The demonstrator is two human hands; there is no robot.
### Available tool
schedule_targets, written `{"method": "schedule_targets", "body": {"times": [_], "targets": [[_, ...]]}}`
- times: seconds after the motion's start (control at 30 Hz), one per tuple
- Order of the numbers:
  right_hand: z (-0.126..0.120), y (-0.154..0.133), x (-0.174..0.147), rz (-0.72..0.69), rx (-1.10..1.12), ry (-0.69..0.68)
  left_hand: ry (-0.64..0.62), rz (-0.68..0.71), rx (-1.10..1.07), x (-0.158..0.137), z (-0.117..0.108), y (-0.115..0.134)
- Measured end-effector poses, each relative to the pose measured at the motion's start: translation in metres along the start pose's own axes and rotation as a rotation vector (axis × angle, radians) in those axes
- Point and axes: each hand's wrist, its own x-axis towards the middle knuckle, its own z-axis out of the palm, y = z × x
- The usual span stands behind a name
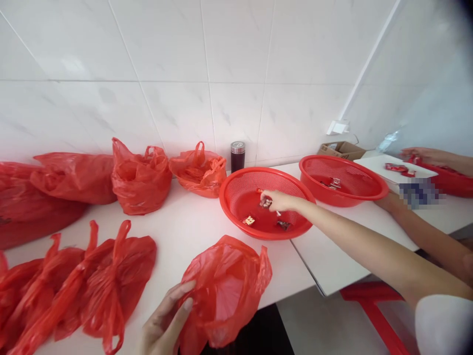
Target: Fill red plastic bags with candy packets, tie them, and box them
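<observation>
Head view: an open bag is at the edge of the surface, its left side pinched in the left grip; beyond, the right grip meets a packet inside a basket, hold unclear.

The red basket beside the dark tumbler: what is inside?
In the basket lie a yellowish packet, a dark packet and small pieces by the right hand. Whatever lies beneath the hand cannot be seen.
</observation>
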Motion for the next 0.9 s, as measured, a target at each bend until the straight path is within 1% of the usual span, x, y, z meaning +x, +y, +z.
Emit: {"method": "schedule_targets", "body": {"times": [0.03, 0.1, 0.13, 0.17, 0.2, 0.23, 0.27, 0.3, 0.33, 0.37, 0.43, 0.47, 0.53, 0.6, 0.63, 0.67, 0.73, 0.77, 0.8, 0.83, 0.87, 0.9], "targets": [[-0.007, -0.009, -0.007, -0.042, 0.065, 0.015, -0.006, 0.021, 0.022, 0.000, 0.003, 0.000], [-0.015, -0.035, -0.029, -0.168, 0.276, 0.003, -0.036, 0.045, 0.045, 0.002, 0.010, -0.001], [-0.014, -0.051, -0.043, -0.260, 0.461, -0.031, -0.059, 0.050, 0.048, 0.003, 0.013, -0.002], [-0.009, -0.067, -0.057, -0.354, 0.646, -0.099, -0.085, 0.047, 0.045, 0.004, 0.016, -0.004], [0.000, -0.083, -0.071, -0.427, 0.768, -0.181, -0.107, 0.041, 0.040, 0.006, 0.019, -0.006], [0.012, -0.096, -0.083, -0.480, 0.818, -0.286, -0.124, 0.034, 0.035, 0.007, 0.021, -0.007], [0.027, -0.107, -0.093, -0.533, 0.809, -0.369, -0.137, 0.029, 0.033, 0.008, 0.023, -0.008], [0.044, -0.114, -0.098, -0.574, 0.738, -0.390, -0.142, 0.029, 0.029, 0.008, 0.024, -0.009], [0.062, -0.117, -0.100, -0.600, 0.617, -0.353, -0.139, 0.032, 0.027, 0.008, 0.024, -0.010], [0.080, -0.117, -0.098, -0.595, 0.458, -0.275, -0.128, 0.037, 0.030, 0.007, 0.024, -0.010], [0.110, -0.111, -0.088, -0.522, 0.113, -0.123, -0.093, 0.049, 0.032, 0.005, 0.022, -0.008], [0.121, -0.107, -0.081, -0.470, -0.035, -0.091, -0.079, 0.053, 0.031, 0.004, 0.020, -0.008], [0.133, -0.101, -0.071, -0.379, -0.218, -0.109, -0.068, 0.061, 0.038, 0.001, 0.017, -0.007], [0.130, -0.101, -0.069, -0.334, -0.243, -0.155, -0.051, 0.085, 0.066, 0.000, 0.014, -0.006], [0.123, -0.102, -0.071, -0.342, -0.215, -0.167, -0.037, 0.102, 0.091, -0.001, 0.013, -0.006], [0.113, -0.105, -0.074, -0.379, -0.165, -0.171, -0.022, 0.125, 0.120, 0.000, 0.012, -0.006], [0.087, -0.109, -0.079, -0.499, -0.029, -0.155, 0.008, 0.183, 0.187, 0.001, 0.010, -0.006], [0.072, -0.108, -0.080, -0.545, 0.041, -0.118, 0.020, 0.210, 0.223, 0.002, 0.008, -0.006], [0.057, -0.106, -0.078, -0.555, 0.083, -0.061, 0.033, 0.232, 0.259, 0.003, 0.006, -0.006], [0.043, -0.100, -0.074, -0.510, 0.069, -0.001, 0.046, 0.245, 0.292, 0.004, 0.004, -0.006], [0.031, -0.091, -0.068, -0.415, 0.007, 0.048, 0.059, 0.247, 0.315, 0.004, 0.002, -0.006], [0.021, -0.080, -0.060, -0.291, -0.092, 0.078, 0.066, 0.238, 0.325, 0.004, 0.000, -0.007]]}}
